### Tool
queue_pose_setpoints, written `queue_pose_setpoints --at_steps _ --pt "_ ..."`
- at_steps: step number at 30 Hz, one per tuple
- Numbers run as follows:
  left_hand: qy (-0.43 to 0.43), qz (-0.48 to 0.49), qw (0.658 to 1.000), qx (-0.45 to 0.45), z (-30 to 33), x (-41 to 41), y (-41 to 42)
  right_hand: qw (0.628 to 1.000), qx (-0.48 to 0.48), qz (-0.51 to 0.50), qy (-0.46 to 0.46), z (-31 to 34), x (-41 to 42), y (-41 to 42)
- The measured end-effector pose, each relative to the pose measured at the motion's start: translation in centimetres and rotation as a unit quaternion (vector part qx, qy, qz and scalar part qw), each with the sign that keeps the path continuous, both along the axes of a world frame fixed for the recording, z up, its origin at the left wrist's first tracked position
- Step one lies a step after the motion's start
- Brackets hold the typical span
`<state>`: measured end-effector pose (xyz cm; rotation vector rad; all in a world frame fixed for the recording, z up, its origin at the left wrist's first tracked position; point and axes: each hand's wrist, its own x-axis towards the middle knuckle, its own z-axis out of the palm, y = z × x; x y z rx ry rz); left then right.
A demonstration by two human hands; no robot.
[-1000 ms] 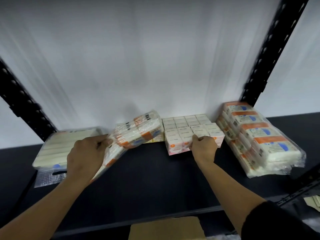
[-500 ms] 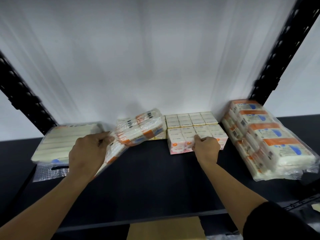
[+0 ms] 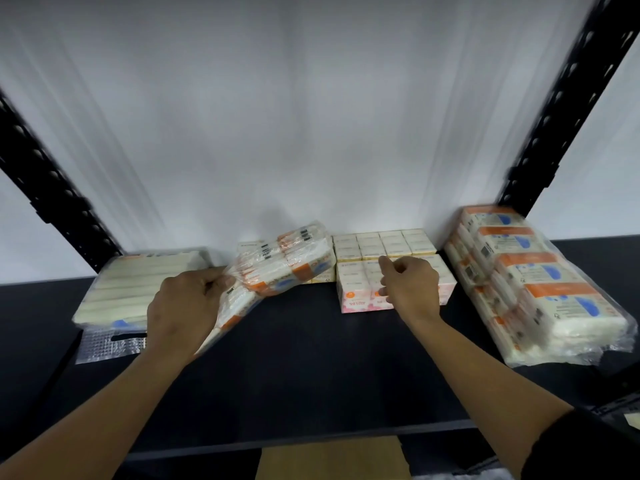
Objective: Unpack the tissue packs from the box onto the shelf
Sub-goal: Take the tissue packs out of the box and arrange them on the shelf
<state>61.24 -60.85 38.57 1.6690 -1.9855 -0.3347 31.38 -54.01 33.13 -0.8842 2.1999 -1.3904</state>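
Left hand (image 3: 183,306) grips wrapped tissue pack (image 3: 277,268); right hand (image 3: 410,284), fingers curled, steadies boxed pack (image 3: 356,296). Advice: seat wrapped pack against shelf (image 3: 294,375) back edge.

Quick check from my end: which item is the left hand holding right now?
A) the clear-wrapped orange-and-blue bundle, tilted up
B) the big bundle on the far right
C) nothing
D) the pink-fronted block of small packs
A: the left hand grips the tilted clear-wrapped bundle by its plastic, while the right hand is on the pink-fronted block.

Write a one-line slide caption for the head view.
Left hand holds a plastic-wrapped tissue pack over the black shelf; right hand rests on a pink tissue pack.
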Motion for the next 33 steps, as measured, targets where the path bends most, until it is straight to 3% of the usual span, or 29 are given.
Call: queue_pose_setpoints --at_steps 3,7,13,19,28,33 --pt "-0.004 -0.001 1.0 0.0 0.8 -0.1 -0.1 0.994 0.008 0.104 0.006 3.5 1.2 -0.9" --pt "-0.003 -0.002 1.0 -0.011 2.0 -0.2 0.3 0.957 0.108 0.228 -0.144 8.2 3.1 -1.4" --pt "-0.018 -0.028 0.999 -0.04 3.1 -0.8 1.5 0.917 0.154 0.274 -0.246 11.0 3.6 -1.7" --pt "0.005 -0.084 0.994 -0.062 4.9 -2.6 3.1 0.913 0.123 0.239 -0.308 13.7 2.1 0.5" --pt "-0.043 -0.238 0.97 0.023 9.1 -8.1 5.8 0.936 0.044 0.137 -0.321 21.1 -2.1 4.8" --pt "-0.088 -0.244 0.964 -0.064 10.6 -12.2 6.5 0.938 0.086 0.116 -0.316 23.6 -4.8 7.8"
